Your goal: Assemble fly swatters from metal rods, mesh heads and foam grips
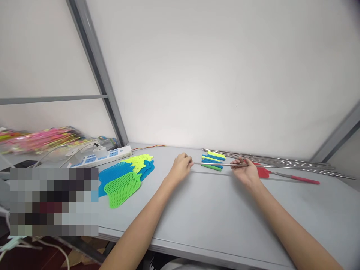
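Note:
A thin metal rod (212,164) is held level just above the table between my two hands. My left hand (181,167) pinches its left end, fingers closed. Palm up, my right hand (248,173) has its fingers curled around the rod farther along, and the rod runs on past it to the right. Behind the rod lie several short handle grips (216,154), yellow, blue and green. Left of my left hand are loose fly swatter heads, with a green head (123,190) in front, a blue head (116,172) and a yellow head (138,163) behind.
A red fly swatter (305,180) lies at right, partly hidden by my right hand. Several metal rods (281,157) lie along the wall. A white power strip (101,157), cables and bagged colourful items (47,138) are at left. Grey frame posts (97,71) stand at the sides.

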A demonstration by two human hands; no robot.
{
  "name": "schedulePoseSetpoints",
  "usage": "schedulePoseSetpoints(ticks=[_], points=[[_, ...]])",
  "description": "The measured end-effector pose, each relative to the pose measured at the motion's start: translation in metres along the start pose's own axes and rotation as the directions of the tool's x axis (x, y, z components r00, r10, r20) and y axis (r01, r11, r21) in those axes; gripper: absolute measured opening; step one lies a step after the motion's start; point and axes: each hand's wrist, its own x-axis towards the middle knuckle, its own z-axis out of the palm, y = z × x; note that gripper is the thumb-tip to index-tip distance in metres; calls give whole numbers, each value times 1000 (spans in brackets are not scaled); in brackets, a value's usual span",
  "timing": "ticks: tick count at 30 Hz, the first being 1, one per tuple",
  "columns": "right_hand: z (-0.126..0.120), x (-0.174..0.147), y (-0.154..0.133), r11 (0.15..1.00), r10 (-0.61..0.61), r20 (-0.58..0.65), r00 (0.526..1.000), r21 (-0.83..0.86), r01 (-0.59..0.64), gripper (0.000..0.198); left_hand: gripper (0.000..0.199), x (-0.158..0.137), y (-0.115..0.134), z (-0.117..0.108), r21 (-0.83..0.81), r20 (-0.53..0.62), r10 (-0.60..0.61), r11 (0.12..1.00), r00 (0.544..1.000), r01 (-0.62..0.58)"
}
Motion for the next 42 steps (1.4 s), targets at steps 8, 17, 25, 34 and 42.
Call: schedulePoseSetpoints(ticks=[8, 17, 25, 34, 42], points=[[-4, -1, 1, 992, 70, 86, 994, 95, -78, 22, 19, -19, 32, 20, 101, 272, 115, 984, 955, -148], [-5, -6, 7, 986, 93, 44, 995, 137, -98, 26, 28, -22, 42, 24, 81, 261, 65, 993, 963, -89], [-5, -18, 30, 994, 108, 106, 989, -7, -107, 28, 35, -30, 54, 35, 42, 337, 92, 993, 937, -113], [-4, -30, 44, 998, 33, 9, 999, 50, -34, 28, 30, -31, 54, 32, 73, 350, 149, 980, 925, -186], [-5, -37, 52, 999, -36, -58, 998, -1, 36, 29, 29, -32, 56, 30, 134, 386, 151, 967, 910, -218]])
